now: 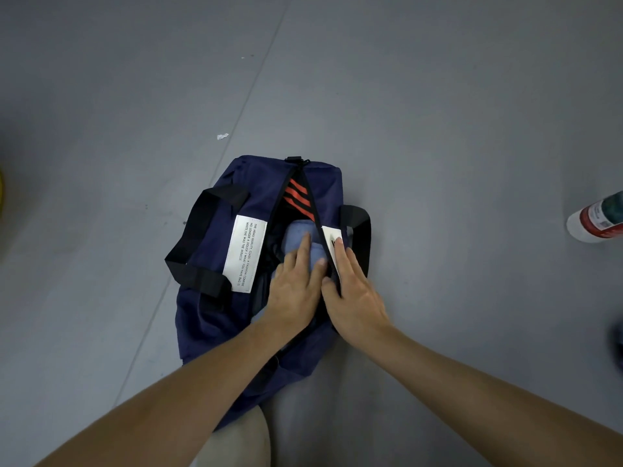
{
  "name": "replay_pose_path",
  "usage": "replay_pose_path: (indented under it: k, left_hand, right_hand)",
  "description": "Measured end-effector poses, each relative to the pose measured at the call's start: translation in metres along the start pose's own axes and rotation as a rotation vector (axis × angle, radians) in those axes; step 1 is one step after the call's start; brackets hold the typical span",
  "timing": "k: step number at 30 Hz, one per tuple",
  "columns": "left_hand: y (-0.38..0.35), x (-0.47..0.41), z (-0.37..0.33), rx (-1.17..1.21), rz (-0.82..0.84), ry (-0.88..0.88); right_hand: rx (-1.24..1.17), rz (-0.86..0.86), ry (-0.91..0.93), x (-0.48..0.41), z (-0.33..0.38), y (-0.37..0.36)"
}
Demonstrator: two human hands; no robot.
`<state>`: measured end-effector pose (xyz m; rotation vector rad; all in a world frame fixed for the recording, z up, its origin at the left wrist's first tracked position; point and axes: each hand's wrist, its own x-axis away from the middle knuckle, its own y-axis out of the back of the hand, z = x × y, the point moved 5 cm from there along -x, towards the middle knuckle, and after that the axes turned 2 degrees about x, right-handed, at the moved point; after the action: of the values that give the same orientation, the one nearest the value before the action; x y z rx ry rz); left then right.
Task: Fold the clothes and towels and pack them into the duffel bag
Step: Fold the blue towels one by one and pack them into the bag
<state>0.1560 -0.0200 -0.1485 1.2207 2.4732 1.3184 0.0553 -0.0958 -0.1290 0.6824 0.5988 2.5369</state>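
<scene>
A navy duffel bag (215, 308) with black handles and white labels lies on the grey floor, its zip open along the top. Inside show a light blue folded cloth (298, 239) and a dark garment with orange stripes (298, 197). My left hand (295, 288) lies flat with straight fingers pressing on the blue cloth in the opening. My right hand (352, 291) rests on the bag's right flap at the zip edge, fingers straight; its thumb sits at the opening's edge.
A bottle with a red and white label (595, 219) lies on the floor at the right edge. A small white scrap (222, 136) lies beyond the bag. My knee in beige cloth (236, 443) is at the bottom, next to the bag's near end.
</scene>
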Motion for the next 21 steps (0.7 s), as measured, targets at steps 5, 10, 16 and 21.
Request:
replay_pose_path:
  k: [5, 10, 16, 21]
  left_hand:
    - [0.019, 0.011, 0.003, 0.239, -0.072, -0.016]
    - [0.037, 0.017, -0.019, 0.216, -0.225, -0.085]
    - [0.035, 0.022, -0.081, 0.054, -0.039, -0.394]
    - [0.023, 0.020, -0.120, -0.240, 0.138, -0.441]
  right_hand:
    - [-0.113, 0.051, -0.010, 0.005, -0.014, 0.013]
    - [-0.162, 0.076, -0.044, 0.017, -0.029, 0.027]
    - [0.001, 0.057, 0.090, 0.036, -0.041, 0.069]
    - [0.138, -0.004, 0.100, 0.063, -0.065, 0.129]
